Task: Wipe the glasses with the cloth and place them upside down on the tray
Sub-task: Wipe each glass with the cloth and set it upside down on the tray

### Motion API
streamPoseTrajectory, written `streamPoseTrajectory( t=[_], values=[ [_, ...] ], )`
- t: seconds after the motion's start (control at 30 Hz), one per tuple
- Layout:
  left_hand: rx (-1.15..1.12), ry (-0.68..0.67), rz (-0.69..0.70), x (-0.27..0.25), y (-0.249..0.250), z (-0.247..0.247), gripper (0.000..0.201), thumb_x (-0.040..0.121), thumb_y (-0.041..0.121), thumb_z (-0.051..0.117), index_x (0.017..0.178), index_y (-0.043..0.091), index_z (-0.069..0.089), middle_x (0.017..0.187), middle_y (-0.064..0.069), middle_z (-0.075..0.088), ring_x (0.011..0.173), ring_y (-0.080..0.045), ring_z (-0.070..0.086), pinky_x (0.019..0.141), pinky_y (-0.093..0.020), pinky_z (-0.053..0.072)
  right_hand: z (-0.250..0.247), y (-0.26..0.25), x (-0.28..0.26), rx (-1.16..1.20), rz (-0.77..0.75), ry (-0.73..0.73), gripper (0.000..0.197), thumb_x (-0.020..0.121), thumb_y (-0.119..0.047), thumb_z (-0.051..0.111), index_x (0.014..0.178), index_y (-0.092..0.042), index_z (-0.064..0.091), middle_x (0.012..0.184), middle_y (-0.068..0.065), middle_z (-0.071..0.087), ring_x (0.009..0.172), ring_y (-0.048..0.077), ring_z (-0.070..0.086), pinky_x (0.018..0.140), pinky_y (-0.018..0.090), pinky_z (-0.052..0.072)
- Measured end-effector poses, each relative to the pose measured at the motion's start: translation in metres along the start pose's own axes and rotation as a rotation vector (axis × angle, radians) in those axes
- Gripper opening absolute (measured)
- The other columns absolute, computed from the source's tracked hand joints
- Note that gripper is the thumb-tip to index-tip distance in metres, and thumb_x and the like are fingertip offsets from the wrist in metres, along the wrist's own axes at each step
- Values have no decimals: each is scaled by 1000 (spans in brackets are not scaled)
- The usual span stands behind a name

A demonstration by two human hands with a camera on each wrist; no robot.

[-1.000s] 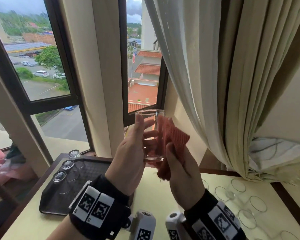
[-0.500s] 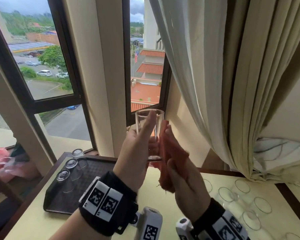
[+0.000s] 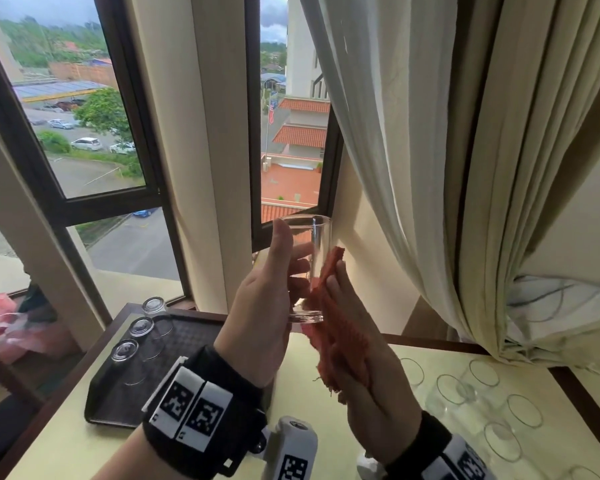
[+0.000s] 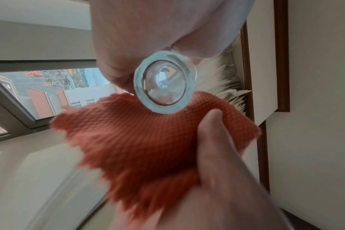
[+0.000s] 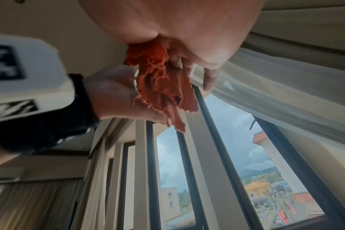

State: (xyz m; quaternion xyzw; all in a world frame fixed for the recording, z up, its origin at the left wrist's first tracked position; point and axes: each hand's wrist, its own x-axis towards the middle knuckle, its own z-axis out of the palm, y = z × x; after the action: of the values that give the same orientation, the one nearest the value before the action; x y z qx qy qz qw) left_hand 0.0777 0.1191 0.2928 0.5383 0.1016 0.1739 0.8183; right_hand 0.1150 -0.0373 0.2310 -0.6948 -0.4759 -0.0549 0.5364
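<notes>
window [image 3: 94,140] + curtain [image 3: 430,150] behind yellow table [image 3: 309,393] | left hand [image 3: 260,317] gripping clear glass [image 3: 309,268], upright, raised above table | right hand [image 3: 364,368] clutching orange cloth [image 3: 336,327] pressed on glass side | tray [image 3: 118,400] at left, three upturned glasses [image 3: 137,336] on it | upright glasses [image 3: 482,400] on table at right

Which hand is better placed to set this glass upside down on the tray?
Left hand: it already grips the glass, and the tray lies on its side. The right hand holds the cloth.
</notes>
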Motion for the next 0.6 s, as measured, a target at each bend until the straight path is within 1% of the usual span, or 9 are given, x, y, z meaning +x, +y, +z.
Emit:
streamPoseTrajectory(
  t=[0.07, 0.1, 0.13, 0.2, 0.27, 0.37, 0.47, 0.53, 0.6],
  values=[
    [-26, -4, 21, -2, -3, 4, 83, 90, 78, 49, 126, 7, 72, 96, -9, 69, 79, -18, 69, 64, -27, 58, 1, -2, 10, 176, 134, 70, 52, 105, -40, 48, 157, -45, 41, 126, 14, 60, 109, 26, 48, 88, 44, 50],
    [-32, -8, 30, -2, -5, 7, 86, 93, 80, 49, 129, 5, 70, 100, -14, 69, 83, -23, 67, 68, -29, 58, -1, -6, 17, 211, 166, 113, 51, 104, -44, 47, 155, -49, 42, 116, 6, 54, 107, 23, 45, 90, 40, 48],
    [-41, -11, 42, -3, -5, 9, 88, 95, 81, 49, 131, 4, 70, 104, -18, 68, 88, -27, 66, 74, -32, 58, -3, -12, 25, 211, 176, 140, 51, 103, -47, 47, 154, -51, 41, 120, 2, 51, 108, 22, 44, 94, 41, 48],
    [-59, 8, 74, -3, -5, 15, 87, 94, 81, 50, 132, 6, 70, 115, -25, 65, 98, -40, 59, 95, -43, 54, -6, -25, 38, 156, 134, 135, 53, 105, -44, 45, 156, -51, 34, 147, -6, 50, 117, 23, 47, 108, 63, 47],
    [-78, 9, 101, -1, -5, 14, 78, 97, 76, 49, 133, 10, 72, 130, -31, 65, 117, -55, 58, 116, -58, 44, -5, -38, 40, 71, 4, 94, 58, 109, -31, 48, 162, -45, 28, 168, -5, 37, 141, 34, 48, 114, 75, 37],
    [-114, -17, 30, -1, 2, 1, 78, 89, 74, 53, 128, 11, 76, 131, -20, 74, 126, -39, 69, 113, -54, 48, 0, -40, 23, -30, -141, -9, 57, 106, -23, 50, 162, -15, 37, 173, 1, 29, 161, 32, 20, 127, 63, 23],
    [-6, -55, 40, -5, 6, 2, 98, 73, 94, 51, 126, 14, 75, 121, -2, 73, 113, -20, 71, 97, -36, 55, 7, -23, 1, -75, -131, -13, 59, 103, -23, 45, 159, -6, 40, 172, 3, 29, 161, 28, 21, 129, 47, 23],
    [34, -60, 10, -8, 4, 7, 125, 62, 110, 35, 132, 13, 69, 118, 10, 57, 102, -4, 63, 92, -20, 48, 10, -17, -2, 40, -16, 28, 60, 102, -25, 47, 160, -16, 42, 157, 14, 50, 141, 27, 52, 116, 42, 42],
    [-59, -48, 25, -7, 0, 8, 91, 79, 86, 44, 121, 10, 71, 99, 3, 64, 81, -9, 67, 72, -23, 55, 11, -22, 8, 255, 191, 103, 55, 102, -38, 50, 154, -19, 50, 110, 10, 66, 82, 17, 63, 77, 31, 54]
  ],
)
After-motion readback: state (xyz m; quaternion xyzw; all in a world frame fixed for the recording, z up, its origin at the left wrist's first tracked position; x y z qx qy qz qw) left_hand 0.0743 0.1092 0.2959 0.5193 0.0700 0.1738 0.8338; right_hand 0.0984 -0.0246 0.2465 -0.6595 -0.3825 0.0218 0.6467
